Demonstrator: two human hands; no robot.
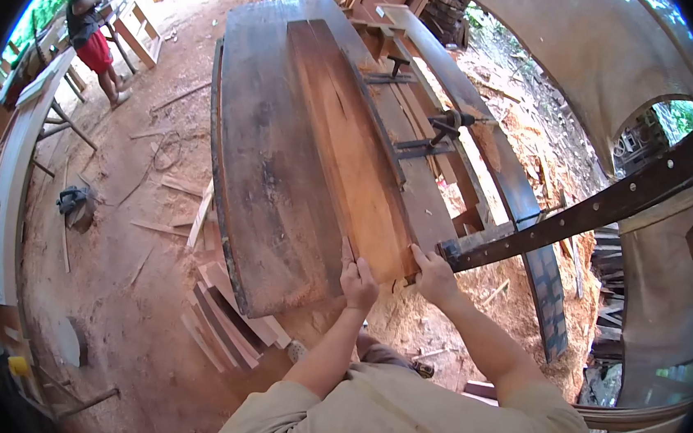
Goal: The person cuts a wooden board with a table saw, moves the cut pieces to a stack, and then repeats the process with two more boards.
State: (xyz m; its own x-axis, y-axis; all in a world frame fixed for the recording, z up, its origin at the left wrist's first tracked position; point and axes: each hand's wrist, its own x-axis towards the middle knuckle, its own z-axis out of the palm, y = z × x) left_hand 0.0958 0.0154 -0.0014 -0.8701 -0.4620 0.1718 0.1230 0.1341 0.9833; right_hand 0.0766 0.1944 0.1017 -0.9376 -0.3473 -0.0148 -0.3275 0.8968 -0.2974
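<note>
A long wooden board, dark at its far end and lighter orange-brown near me, lies lengthwise on a wide, dark wooden tabletop. My left hand grips the near left edge of the board, with a finger stretched along that edge. At the near right corner, my right hand is closed on the opposite edge. The undersides of both grips are hidden. Just right of my right hand is the end of a dark metal bar with holes.
Black clamps sit on the wooden frame to the right. Cut strips lie on the dusty floor at left, near a power tool. Another person stands at a far-left bench. Hanging sheeting is at upper right.
</note>
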